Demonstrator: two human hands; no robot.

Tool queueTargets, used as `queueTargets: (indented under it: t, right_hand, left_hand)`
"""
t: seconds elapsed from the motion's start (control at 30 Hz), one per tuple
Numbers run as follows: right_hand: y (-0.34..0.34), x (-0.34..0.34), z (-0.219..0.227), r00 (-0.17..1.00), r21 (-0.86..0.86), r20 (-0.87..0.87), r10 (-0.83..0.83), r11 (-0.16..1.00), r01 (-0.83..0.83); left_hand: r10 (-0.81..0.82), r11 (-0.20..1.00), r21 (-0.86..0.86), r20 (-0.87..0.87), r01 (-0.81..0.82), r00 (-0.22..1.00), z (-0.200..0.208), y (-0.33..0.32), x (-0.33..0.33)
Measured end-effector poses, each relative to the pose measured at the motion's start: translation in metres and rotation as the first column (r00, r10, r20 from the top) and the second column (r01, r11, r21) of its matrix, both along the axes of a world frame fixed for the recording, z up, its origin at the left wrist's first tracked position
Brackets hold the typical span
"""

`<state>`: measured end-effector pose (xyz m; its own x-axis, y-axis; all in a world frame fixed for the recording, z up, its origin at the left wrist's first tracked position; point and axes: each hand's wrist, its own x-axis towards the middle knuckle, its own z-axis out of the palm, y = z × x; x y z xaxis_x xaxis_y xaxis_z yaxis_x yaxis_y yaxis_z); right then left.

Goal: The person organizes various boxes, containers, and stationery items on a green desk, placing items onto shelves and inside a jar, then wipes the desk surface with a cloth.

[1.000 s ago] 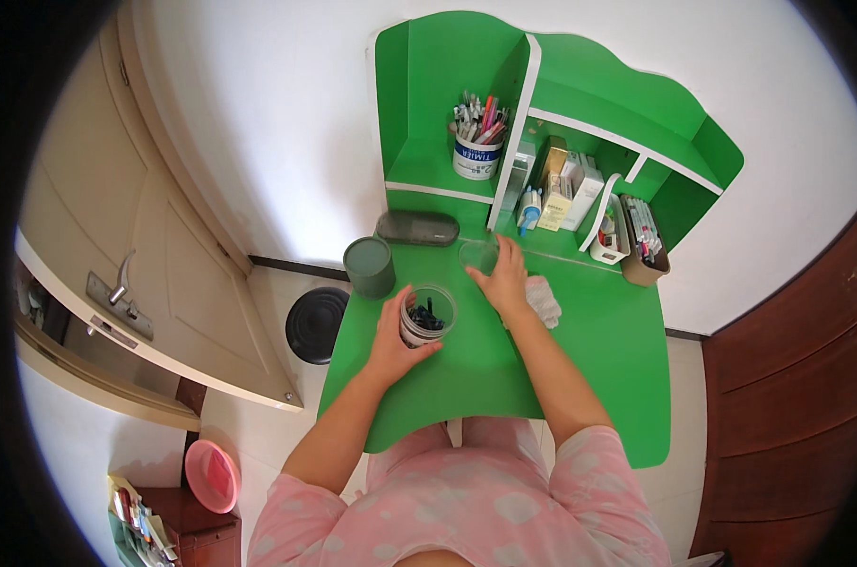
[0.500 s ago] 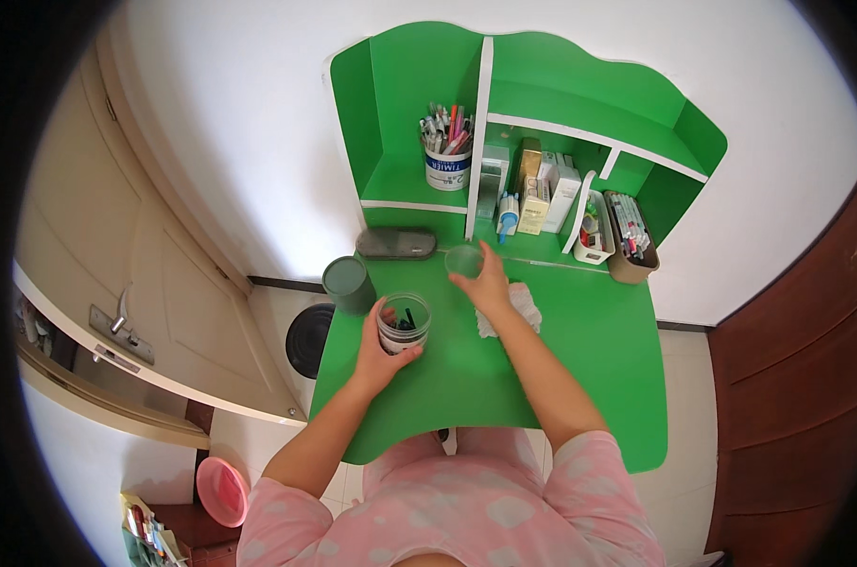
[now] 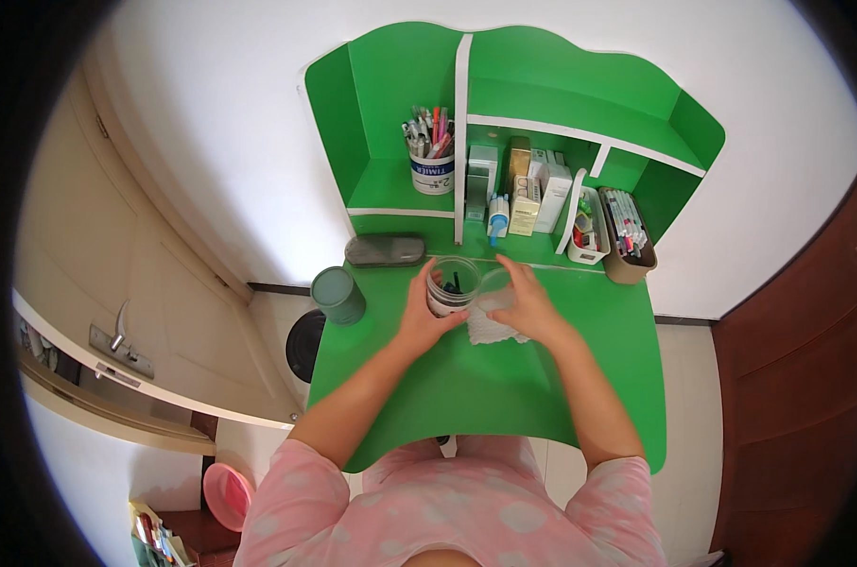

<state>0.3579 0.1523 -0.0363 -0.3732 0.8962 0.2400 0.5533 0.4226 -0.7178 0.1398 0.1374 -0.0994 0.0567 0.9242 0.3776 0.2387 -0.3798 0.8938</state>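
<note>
My left hand (image 3: 426,319) is wrapped round a clear jar (image 3: 450,300) that stands open with small dark pieces inside. Close beside its right side, a round translucent lid (image 3: 493,283) is pinched in my right hand (image 3: 532,310). Under and near the lid a crumpled white cloth (image 3: 490,330) lies on the green desk (image 3: 447,397). To the left stands a dark green cylindrical canister (image 3: 339,296), apart from both hands. Behind it rests a dark grey oblong case (image 3: 385,249).
A green shelf unit (image 3: 551,99) rises at the desk's back. It holds a tub of pens (image 3: 433,176), several upright boxes (image 3: 549,194), a small white basket (image 3: 589,241) and a brown pen holder (image 3: 631,260). A door (image 3: 145,255) stands at left; a pink basin (image 3: 228,496) is below.
My left hand has brought the jar right and slightly back, away from the canister. My right hand has moved right and nearer with the lid, now over the cloth. The view has shifted slightly.
</note>
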Motion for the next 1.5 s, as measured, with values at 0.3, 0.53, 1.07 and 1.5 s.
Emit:
queueTargets:
  t: [0.3,0.53,1.07,1.5]
  right_hand:
    - [-0.004,0.005,0.017,0.993,0.046,-0.088,0.073,0.997,-0.069]
    - [0.016,-0.018,0.033,0.981,0.080,0.064,0.180,0.979,-0.185]
    - [0.013,-0.047,0.051,0.848,0.069,0.479,0.228,0.953,-0.295]
    - [0.013,-0.065,0.052,0.787,0.137,0.614,-0.060,0.990,-0.031]
  left_hand:
    - [0.040,0.994,0.099,0.019,-0.042,0.999,-0.026,0.009,0.017]
    - [0.029,0.994,0.105,-0.058,-0.023,0.998,-0.017,0.005,0.016]
    - [0.075,0.984,0.171,-0.150,-0.049,0.986,-0.012,0.004,0.019]
    - [0.092,0.977,0.208,-0.263,-0.036,0.960,-0.004,-0.001,0.018]
